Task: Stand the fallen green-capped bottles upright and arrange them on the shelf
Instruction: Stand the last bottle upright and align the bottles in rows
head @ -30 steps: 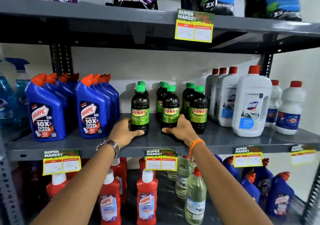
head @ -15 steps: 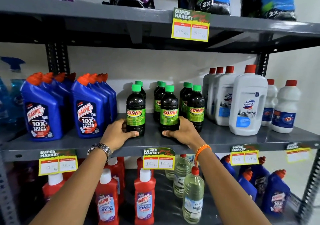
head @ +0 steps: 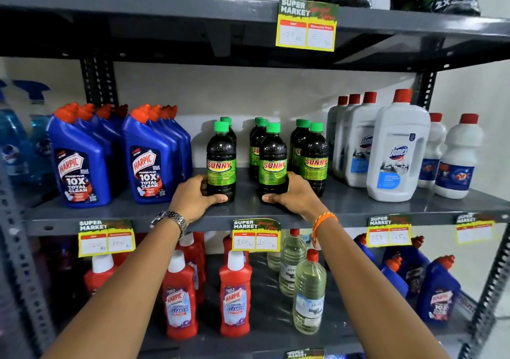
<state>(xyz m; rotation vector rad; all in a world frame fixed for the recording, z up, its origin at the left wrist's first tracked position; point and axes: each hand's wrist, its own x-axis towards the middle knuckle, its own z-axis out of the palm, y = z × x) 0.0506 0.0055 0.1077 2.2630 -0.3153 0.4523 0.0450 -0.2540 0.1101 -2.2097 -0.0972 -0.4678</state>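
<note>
Several dark Sunny bottles with green caps stand upright in three short rows on the middle grey shelf (head: 345, 206). My left hand (head: 194, 198) wraps the base of the front-left bottle (head: 221, 162). My right hand (head: 294, 194) wraps the base of the front-middle bottle (head: 272, 162). The front-right bottle (head: 314, 160) stands untouched just right of my right hand. More green-capped bottles stand behind each front one, partly hidden. No bottle lies on its side.
Blue Harpic bottles (head: 146, 162) stand close on the left, white Domex bottles (head: 394, 151) close on the right. Price tags (head: 255, 235) hang on the shelf's front edge. Red Harpic and clear bottles fill the shelf below; detergent bags sit above.
Both hands stay on the bases of the same two front bottles. The left bottle has shifted slightly left and forward, widening its gap to the middle row. The view has come a little closer.
</note>
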